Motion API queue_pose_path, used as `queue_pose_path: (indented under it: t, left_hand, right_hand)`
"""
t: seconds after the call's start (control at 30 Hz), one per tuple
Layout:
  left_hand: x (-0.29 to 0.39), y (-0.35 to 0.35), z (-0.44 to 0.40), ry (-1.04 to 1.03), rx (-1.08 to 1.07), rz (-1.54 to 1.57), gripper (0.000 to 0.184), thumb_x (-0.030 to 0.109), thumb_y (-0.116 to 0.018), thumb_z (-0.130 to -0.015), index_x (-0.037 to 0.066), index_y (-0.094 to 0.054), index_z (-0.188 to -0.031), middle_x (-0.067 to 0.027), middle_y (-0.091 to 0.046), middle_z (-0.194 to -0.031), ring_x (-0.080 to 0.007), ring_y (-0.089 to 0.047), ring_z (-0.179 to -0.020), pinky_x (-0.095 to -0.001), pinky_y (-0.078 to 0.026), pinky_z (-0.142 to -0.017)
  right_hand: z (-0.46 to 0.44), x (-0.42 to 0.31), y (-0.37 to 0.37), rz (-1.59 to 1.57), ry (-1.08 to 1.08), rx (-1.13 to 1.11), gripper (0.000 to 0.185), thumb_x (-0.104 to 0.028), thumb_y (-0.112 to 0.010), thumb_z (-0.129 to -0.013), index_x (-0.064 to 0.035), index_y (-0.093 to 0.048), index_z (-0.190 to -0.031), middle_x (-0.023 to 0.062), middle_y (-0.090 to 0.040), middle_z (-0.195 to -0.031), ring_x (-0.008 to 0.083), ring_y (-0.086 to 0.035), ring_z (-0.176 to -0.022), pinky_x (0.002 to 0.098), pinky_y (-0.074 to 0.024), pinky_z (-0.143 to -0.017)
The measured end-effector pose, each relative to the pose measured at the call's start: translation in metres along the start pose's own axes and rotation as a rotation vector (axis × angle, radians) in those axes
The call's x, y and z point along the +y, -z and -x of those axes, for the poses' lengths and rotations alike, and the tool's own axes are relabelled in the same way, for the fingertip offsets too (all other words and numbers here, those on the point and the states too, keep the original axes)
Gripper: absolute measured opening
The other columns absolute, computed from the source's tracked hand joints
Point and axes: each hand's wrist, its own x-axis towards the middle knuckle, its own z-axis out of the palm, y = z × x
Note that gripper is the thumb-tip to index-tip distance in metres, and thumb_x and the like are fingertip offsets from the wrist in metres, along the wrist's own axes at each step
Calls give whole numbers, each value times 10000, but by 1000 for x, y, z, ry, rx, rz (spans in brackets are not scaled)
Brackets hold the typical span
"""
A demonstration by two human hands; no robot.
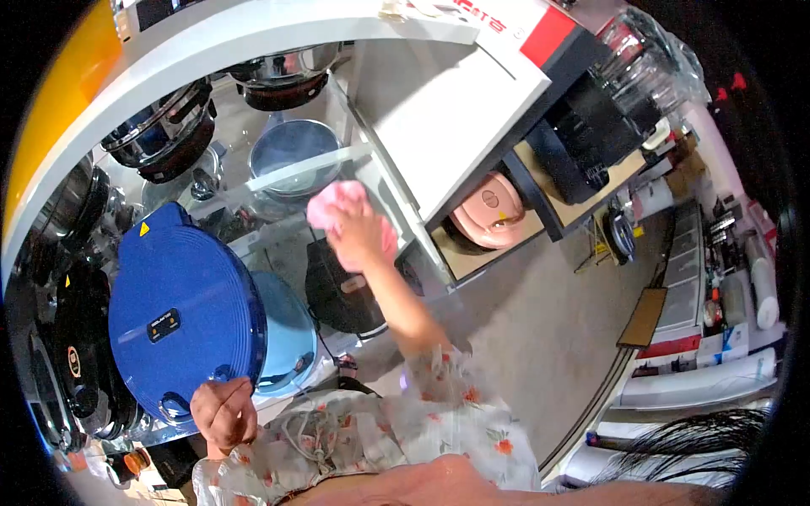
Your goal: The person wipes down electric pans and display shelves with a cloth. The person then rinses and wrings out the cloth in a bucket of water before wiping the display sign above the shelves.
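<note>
My right hand [358, 239] is wrapped round a pink cloth [335, 203], reaching over a glass shelf [268, 221]. Below that hand is a dark flat pan-like appliance [344, 291]. My left hand [224, 413] is closed, close to the lower edge of a round blue electric baking pan [187, 312]; whatever its curled fingers hold is hidden. The blue pan stands tilted, its ribbed lid towards me, beside a light blue rounded appliance [285, 333]. Past the cloth lies a glass-lidded pan [295, 156].
Steel pots [160, 126] stand along the curved white shelf edge [93, 114]. Left is a black appliance [83, 354]. A pink round appliance [489, 211] sits in a cubby under a white panel [451, 101]. Stocked shelves [682, 282] line the right, across the floor [540, 320].
</note>
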Motion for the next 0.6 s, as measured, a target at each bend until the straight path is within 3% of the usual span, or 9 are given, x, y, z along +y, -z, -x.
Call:
queue_pose_path:
  t: [0.07, 0.13, 0.2, 0.33, 0.47, 0.53, 0.57, 0.6]
  left_hand:
    - [0, -11, -4, -73, 23, 28, 270, -32, -611, -571, 18, -639, -834, -113, -659, -785, -223, -579, -572, -317, -455, -521]
    - [4, -16, -9, -109, 4, 67, 267, -36, -617, -572, 25, -639, -831, -107, -661, -793, -221, -580, -583, -315, -457, -528]
    - [12, -17, -9, -47, -41, 68, 254, -31, -633, -595, 34, -640, -841, -95, -664, -808, -220, -588, -595, -314, -462, -541]
    - [27, -15, -7, 21, -118, 68, 237, -14, -645, -628, 43, -644, -858, -93, -670, -831, -222, -613, -626, -316, -474, -556]
    - [31, -6, 3, 30, -69, 42, 225, -21, -641, -625, 39, -644, -842, -91, -664, -818, -218, -599, -591, -305, -467, -530]
    - [30, 0, 8, 17, -46, 40, 221, -24, -640, -620, 35, -643, -833, -90, -662, -811, -216, -593, -579, -301, -462, -518]
    - [27, 1, 8, 0, -28, 49, 221, -25, -640, -616, 33, -643, -829, -89, -660, -807, -216, -590, -575, -299, -460, -513]
    - [26, 2, 8, -14, -6, 61, 221, -27, -640, -613, 31, -643, -826, -88, -659, -804, -216, -588, -570, -297, -458, -508]
  right_hand:
    - [50, -10, 17, -127, 58, -53, 447, -316, -621, -801, -219, -567, -1234, 48, -480, -1359, 336, -374, -1289, 485, -345, -1014]
    - [109, 3, 57, -300, 76, 1, 402, -283, -631, -780, -200, -614, -1173, 77, -523, -1306, 359, -423, -1240, 467, -350, -1010]
    - [132, 21, 88, -140, -165, -69, 432, -196, -629, -742, -156, -594, -1170, 130, -508, -1300, 363, -437, -1231, 453, -397, -969]
    - [155, 62, 91, -33, -237, 153, 412, -183, -620, -746, -160, -623, -1157, 123, -536, -1274, 369, -455, -1200, 456, -359, -1022]
    - [157, 30, 82, -44, -38, 180, 382, -131, -646, -739, -112, -626, -1120, 123, -553, -1239, 366, -461, -1199, 478, -337, -1037]
    - [154, -13, 63, -331, 54, 154, 323, -72, -613, -758, -62, -625, -1081, 112, -582, -1190, 353, -440, -1224, 475, -325, -1050]
    - [136, -39, 54, -318, 292, 128, 346, -119, -640, -737, -46, -619, -1074, 113, -579, -1186, 349, -435, -1233, 474, -320, -1053]
    - [136, -65, 57, -233, 136, -51, 391, -179, -655, -724, -64, -607, -1096, 99, -583, -1166, 341, -421, -1251, 461, -297, -1071]
